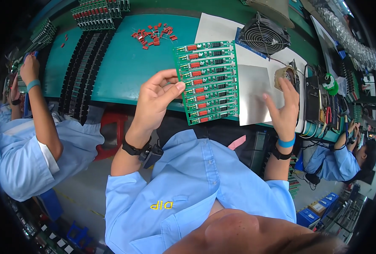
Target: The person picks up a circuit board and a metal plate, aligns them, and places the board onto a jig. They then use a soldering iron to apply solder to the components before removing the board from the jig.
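My left hand (157, 96) pinches the left edge of a green circuit board panel (215, 91) between thumb and fingers. The panel is held up above the bench edge, its face toward me. It is made of several narrow strips, each with a red block part, a dark digit display and small components. My right hand (284, 106) is apart from the panel, fingers spread and holding nothing. It hovers over the right side of a shiny metal plate (252, 95), near a tan round container (286, 76).
Loose red components (156, 34) lie on the teal mat (128, 63). Upright boards (97, 15) stand by black slotted rails (83, 72). A black fan (264, 34) sits behind the plate. Pliers (328, 114) and a green spool (332, 86) are at right. Co-workers (35, 144) sit either side.
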{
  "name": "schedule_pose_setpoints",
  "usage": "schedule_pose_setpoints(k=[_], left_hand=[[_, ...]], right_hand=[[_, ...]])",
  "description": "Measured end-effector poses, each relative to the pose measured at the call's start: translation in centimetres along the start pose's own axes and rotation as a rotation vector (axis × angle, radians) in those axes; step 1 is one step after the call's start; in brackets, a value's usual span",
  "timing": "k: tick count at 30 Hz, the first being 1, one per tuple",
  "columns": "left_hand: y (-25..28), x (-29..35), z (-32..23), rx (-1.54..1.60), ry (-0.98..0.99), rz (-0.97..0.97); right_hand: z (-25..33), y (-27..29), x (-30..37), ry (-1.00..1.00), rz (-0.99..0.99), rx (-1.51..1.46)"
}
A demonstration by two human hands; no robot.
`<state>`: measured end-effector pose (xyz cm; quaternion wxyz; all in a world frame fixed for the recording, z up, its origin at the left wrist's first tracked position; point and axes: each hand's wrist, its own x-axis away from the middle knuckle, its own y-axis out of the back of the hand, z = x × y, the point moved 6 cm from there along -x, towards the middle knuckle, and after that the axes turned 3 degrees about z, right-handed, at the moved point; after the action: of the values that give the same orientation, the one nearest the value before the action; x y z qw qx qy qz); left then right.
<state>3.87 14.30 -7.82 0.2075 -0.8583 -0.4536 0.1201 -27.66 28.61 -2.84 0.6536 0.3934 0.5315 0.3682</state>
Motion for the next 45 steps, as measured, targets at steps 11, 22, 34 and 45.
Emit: schedule_pose_setpoints(k=[11, 22, 34, 45], left_hand=[[1.3, 0.5, 0.4, 0.063, -0.039, -0.037], [2.9, 1.1, 0.5, 0.035, -0.126, -0.118], [1.3, 2.7, 1.1, -0.091, -0.157, -0.045], [-0.2, 5.8, -1.6, -0.963, -0.592, -0.121]], right_hand=[[10.0, -4.4, -1.6, -0.223, 0.477, -1.317], [12.2, -5.6, -2.8, -0.217, 0.422, -1.56], [12.1, -6.1, -2.6, -0.232, 0.347, -1.589], [11.7, -5.9, -2.6, -0.235, 0.306, -1.567]])
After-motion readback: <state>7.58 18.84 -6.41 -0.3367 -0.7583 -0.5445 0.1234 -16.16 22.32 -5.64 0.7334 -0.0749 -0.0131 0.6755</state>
